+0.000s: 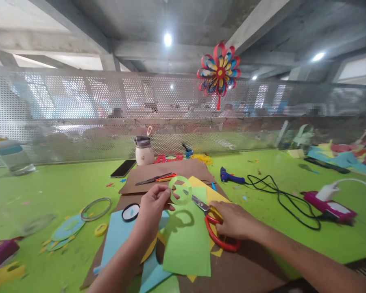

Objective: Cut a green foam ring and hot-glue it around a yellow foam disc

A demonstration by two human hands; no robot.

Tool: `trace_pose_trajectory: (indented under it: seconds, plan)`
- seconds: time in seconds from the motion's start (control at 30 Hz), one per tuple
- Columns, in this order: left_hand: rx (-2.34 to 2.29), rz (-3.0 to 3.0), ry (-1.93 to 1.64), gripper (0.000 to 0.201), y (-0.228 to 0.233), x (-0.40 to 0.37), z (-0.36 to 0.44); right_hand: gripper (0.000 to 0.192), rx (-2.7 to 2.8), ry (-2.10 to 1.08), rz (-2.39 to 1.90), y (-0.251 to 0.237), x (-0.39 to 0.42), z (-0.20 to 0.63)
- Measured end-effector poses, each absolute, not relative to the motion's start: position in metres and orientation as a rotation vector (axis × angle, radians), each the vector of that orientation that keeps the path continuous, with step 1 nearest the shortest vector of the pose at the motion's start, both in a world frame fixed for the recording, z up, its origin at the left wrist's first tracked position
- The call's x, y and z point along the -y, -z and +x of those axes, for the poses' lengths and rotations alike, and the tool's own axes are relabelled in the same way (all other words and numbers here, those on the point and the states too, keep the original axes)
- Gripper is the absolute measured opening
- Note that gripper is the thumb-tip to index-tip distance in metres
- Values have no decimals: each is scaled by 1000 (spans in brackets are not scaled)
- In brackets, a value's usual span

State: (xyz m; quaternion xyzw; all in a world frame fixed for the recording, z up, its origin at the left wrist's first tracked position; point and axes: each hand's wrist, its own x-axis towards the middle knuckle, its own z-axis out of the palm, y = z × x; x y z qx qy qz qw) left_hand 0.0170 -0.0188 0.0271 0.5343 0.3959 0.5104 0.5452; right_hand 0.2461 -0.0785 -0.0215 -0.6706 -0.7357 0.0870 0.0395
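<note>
Pinched between the thumb and fingers of my left hand (155, 201) is a light green paper ring (188, 196), held above the table. My right hand (234, 219) grips a pair of red-handled scissors (215, 234), whose blades point left into the ring's opening. Whether the blades touch the paper I cannot tell. Beneath both lies a sheet of green paper (187, 252), with the ring's shadow on it. Yellow paper (212, 190) and blue paper (117, 234) stick out around that sheet, on brown cardboard (247, 264).
A blue glue gun (232, 176) with a black cord lies right, near a magenta power strip (329, 207). Behind the cardboard stand a white bottle (144, 151) and a phone (123, 168). A metal ring (96, 209) and a tape roll (130, 212) lie left. A paper flower (220, 73) hangs above.
</note>
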Motion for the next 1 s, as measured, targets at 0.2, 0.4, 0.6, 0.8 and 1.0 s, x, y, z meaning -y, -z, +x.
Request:
trace_pose_trajectory:
  seconds: [0.2,0.4,0.6,0.8,1.0]
  plan:
    - [-937,1266,-1208,20,-26,21,20,27,2107,-410,-2088,23,71,249]
    - [-956,1208,-1271,22,-23,19,19,24,1891,-603,-1966,15,64,265]
    - [-956,1146,-1273,21,-23,11,13,19,1640,-916,-1511,-10,69,267]
    - [-900,1181,-1164,19,-26,20,19,14,1377,-1116,-1027,-21,60,238]
    - [-895,1197,-1114,17,-26,28,23,10,1295,-1177,-854,-18,53,215]
